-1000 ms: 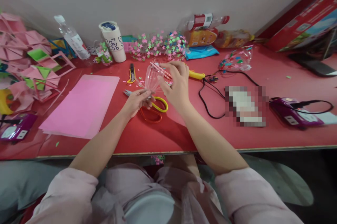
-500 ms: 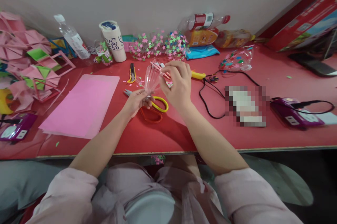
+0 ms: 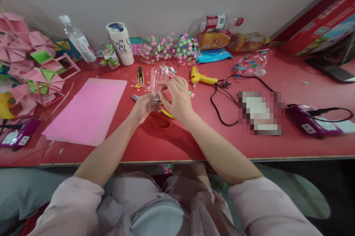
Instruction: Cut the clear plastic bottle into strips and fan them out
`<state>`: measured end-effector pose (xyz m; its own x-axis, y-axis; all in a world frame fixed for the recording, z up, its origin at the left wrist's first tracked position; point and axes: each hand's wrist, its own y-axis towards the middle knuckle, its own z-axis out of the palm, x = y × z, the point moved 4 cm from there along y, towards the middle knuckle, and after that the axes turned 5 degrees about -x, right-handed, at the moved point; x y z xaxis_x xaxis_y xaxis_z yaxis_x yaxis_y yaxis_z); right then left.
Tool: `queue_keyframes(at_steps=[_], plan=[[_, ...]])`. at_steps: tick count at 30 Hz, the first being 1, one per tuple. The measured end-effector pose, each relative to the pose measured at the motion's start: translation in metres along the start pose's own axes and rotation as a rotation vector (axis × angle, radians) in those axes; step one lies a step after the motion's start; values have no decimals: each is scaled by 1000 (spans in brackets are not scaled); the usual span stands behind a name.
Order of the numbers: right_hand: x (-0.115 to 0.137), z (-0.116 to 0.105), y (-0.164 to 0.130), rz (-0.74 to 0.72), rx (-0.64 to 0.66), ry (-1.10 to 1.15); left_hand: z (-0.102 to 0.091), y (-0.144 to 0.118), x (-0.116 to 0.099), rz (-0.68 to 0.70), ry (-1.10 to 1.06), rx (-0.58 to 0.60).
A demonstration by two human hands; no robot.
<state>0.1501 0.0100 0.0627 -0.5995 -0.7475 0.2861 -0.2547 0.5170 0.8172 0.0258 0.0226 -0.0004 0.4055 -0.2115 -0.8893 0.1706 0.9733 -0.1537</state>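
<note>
My left hand (image 3: 144, 107) is closed around the narrow neck end of a clear plastic bottle piece (image 3: 158, 77). Its upper part fans out in see-through strips. My right hand (image 3: 177, 95) bends its thumb and fingers against the lower strips, close to the neck; the exact contact is partly hidden. Below both hands lie scissors (image 3: 161, 122) with one yellow and one reddish-orange handle, partly covered by my fingers. Behind the hands rest a yellow-and-black box cutter (image 3: 140, 77) and a yellow glue gun (image 3: 203, 78). Small star cutouts (image 3: 192, 94) are scattered nearby.
Pink paper sheets (image 3: 88, 112) lie at left beside pink-and-green paper shapes (image 3: 41, 69). Along the wall stand a water bottle (image 3: 77, 40), a white tumbler (image 3: 121, 44) and star-covered clear plastic (image 3: 166, 49). A black cord (image 3: 215, 106) and a purple power strip (image 3: 313, 119) are at right.
My right hand has moved down and left along the strips toward the neck, uncovering the glue gun. The plastic piece stands more upright. My left hand keeps its hold.
</note>
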Motion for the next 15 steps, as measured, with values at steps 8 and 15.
queue_keyframes(at_steps=[8,15], plan=[[-13,-15,2,169,-133,-60,3,-2,0,6,53,50],[-27,-15,3,187,-145,-53,7,-5,-2,-12,91,62]])
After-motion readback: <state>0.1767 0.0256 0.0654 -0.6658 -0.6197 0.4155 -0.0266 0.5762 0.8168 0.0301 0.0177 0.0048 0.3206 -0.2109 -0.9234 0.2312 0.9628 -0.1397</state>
